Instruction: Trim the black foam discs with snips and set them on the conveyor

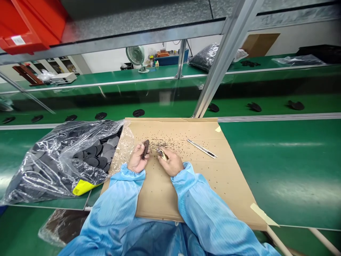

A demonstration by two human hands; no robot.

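My left hand [137, 160] pinches a dark round plastic disc [145, 149], tilted nearly on edge, over the cardboard. In my right hand [172, 163] is a pair of nippers [163, 155] with pale yellow handles. Their metal head points toward the disc, with a small gap between the two; my fingers hide part of the handles. Under both hands lies a brown cardboard sheet [160, 199], strewn with many tiny dark bits [165, 144], densest just beyond my hands. A utility knife [202, 148] rests on the cardboard to the right.
A clear plastic bag [61, 156] of dark discs lies open at the left. Beyond the cardboard runs a green conveyor belt [165, 103] with spaced discs [138, 113]. A metal post [213, 78] rises behind the cardboard, under an overhead shelf holding a red bin [32, 25].
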